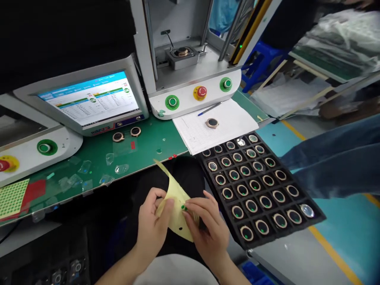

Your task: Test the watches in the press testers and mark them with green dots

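Stickers on a red-and-yellow sheet (13, 196) lie at the far left of the green bench (148, 146), beside a white console with a green button (44, 147). Clear peeled films (86, 168) are scattered along the bench edge. Behind them stands a tilted screen (90, 99), and just in front of it sit two loose rings (127, 134).

Lower down, over the person's lap, the left hand (152, 221) pinches the near edge of a curled yellow backing sheet (175, 202) between thumb and fingers. The right hand (204, 223) meets it from the other side, its thumb and forefinger closed on the sheet right at a small green dot (184, 207). Whether the dot is lifted free or still stuck cannot be told. A dark spot shows lower on the sheet.

Farther right, a white press (192, 95) has a part seated in its fixture (181, 53). One ring (212, 123) rests on a paper form (219, 126) with a pen (209, 109) near it.

At the right, a black tray (314, 218) holds rows of rings. Most already carry a green dot in the middle; a few at the far end and one at the near right corner (307, 210) look clear or shiny instead. By that showing, the dotting seems mostly done, with a handful left.
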